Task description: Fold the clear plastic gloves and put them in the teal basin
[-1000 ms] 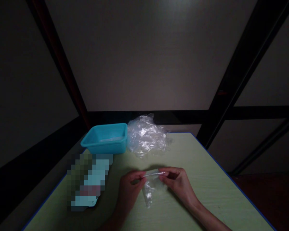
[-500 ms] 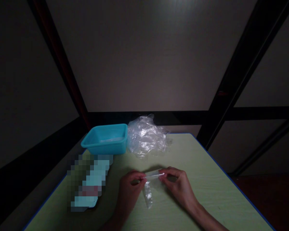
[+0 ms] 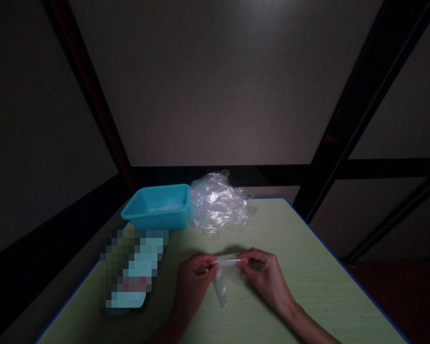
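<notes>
A narrow strip of clear plastic film is stretched between my two hands over the near middle of the table. My left hand pinches its left end between thumb and fingers. At its right end, my right hand has the same film in a pinch. A loose tail of the film hangs down beside my left fingertips. Beyond the hands lies a crumpled heap of clear plastic.
A turquoise basin stands at the table's back left, touching the plastic heap. Nearer on the left lies a pale blue-green object, blurred by pixelation. The light green table has a blue edge, with a panelled wall behind.
The right fingers have shifted slightly and the film between the hands lies a little more level. Its hanging tail has changed shape a bit.
</notes>
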The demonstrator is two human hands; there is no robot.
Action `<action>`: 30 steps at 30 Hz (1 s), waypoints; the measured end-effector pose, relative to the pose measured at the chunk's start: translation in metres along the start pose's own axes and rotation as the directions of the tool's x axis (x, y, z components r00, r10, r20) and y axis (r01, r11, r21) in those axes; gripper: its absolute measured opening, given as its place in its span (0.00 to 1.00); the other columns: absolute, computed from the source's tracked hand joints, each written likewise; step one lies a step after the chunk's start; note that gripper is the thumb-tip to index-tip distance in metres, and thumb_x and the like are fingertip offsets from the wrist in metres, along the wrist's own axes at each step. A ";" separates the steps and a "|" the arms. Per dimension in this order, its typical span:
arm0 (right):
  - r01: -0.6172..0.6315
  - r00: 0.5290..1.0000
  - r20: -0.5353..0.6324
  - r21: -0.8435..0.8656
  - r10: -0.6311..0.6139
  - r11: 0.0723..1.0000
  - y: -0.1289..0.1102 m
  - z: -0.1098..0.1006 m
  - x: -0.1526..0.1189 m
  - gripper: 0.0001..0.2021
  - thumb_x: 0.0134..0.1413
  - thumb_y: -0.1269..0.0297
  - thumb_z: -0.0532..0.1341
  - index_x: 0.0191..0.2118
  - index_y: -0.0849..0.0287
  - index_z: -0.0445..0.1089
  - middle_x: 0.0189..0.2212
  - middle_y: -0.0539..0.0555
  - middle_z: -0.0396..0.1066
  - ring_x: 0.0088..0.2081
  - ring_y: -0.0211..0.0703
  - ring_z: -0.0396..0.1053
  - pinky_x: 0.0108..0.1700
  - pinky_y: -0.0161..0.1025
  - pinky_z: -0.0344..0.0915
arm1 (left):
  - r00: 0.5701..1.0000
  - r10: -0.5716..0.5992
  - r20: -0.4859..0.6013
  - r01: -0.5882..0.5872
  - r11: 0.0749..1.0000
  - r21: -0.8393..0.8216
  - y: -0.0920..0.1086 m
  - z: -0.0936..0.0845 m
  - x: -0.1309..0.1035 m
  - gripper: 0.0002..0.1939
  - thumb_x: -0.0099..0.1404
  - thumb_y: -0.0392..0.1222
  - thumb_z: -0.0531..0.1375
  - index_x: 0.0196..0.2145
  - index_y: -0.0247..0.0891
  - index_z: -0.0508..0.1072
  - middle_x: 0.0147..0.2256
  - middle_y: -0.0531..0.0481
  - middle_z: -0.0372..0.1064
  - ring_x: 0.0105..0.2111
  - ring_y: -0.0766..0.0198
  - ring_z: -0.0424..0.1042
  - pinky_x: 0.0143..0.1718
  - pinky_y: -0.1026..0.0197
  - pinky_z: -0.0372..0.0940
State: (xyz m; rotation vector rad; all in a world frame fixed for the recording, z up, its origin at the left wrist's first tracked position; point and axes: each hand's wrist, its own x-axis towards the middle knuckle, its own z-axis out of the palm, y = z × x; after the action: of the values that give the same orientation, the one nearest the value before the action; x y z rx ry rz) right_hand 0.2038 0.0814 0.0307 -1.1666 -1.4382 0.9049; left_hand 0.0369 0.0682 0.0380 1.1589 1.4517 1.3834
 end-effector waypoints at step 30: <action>-0.257 0.951 0.252 0.314 0.180 0.914 -0.007 -0.001 0.003 0.17 0.37 0.55 0.67 0.21 0.58 0.59 0.16 0.41 0.52 0.19 0.31 0.49 0.21 0.31 0.45 | 0.931 -0.134 0.339 0.223 0.945 -0.239 -0.019 -0.001 0.006 0.15 0.42 0.47 0.67 0.21 0.37 0.65 0.19 0.54 0.67 0.20 0.66 0.66 0.24 0.66 0.60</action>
State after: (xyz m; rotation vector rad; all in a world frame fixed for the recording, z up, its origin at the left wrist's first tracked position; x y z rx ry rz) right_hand 0.2031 0.0825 0.0378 -0.9973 -1.2658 1.4203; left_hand 0.0328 0.0743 0.0194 0.9893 1.0692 1.1629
